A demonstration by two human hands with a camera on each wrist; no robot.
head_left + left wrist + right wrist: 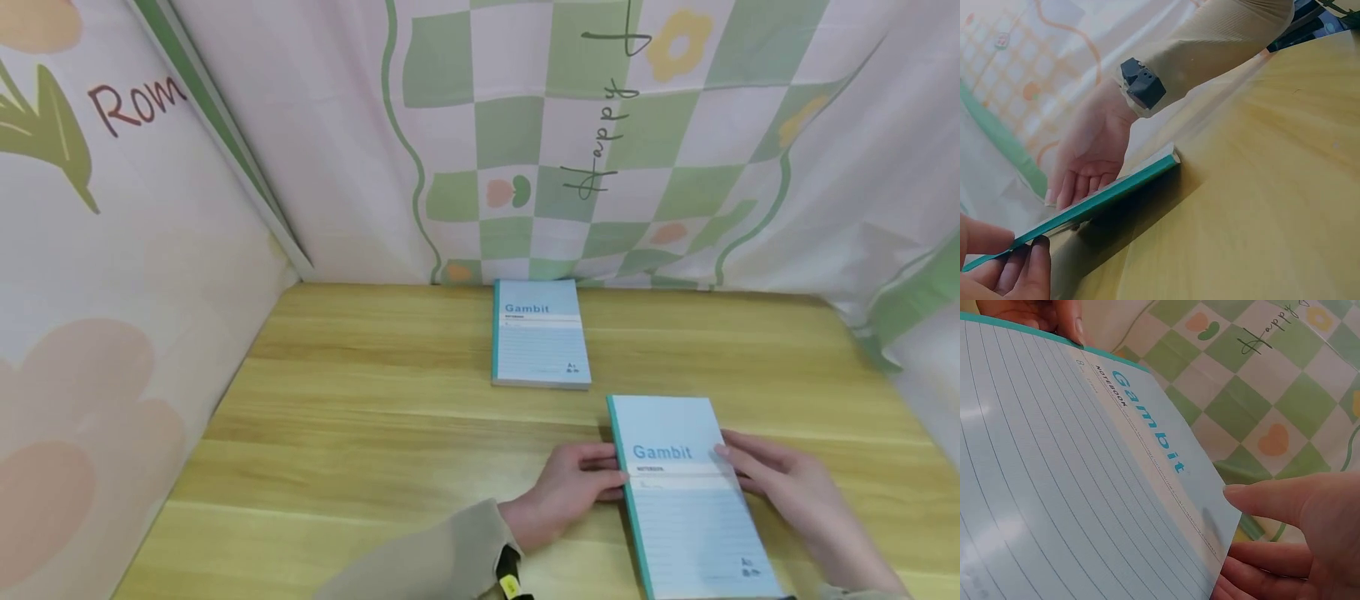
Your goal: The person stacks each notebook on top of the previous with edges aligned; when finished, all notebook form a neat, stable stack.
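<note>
A pale blue notebook (690,533) marked "Gambit", with a teal spine, is held between both hands at the right front of the table. My left hand (558,492) pinches the spine side, thumb on top and fingers beneath. On the opposite edge, my right hand (798,487) grips with its thumb on the cover and its fingers under it, as the right wrist view also shows. From the left wrist view, the notebook's teal edge (1110,190) is raised off the tabletop, with a shadow below. Farther back lies a second, matching notebook (540,342), touched by neither hand.
The wood-grain table (360,433) meets a checkered green-and-white curtain (510,133) at its back edge. A printed fabric wall (90,267) borders the left side. In the left wrist view, a dark object (1316,25) is partly visible at the top right corner.
</note>
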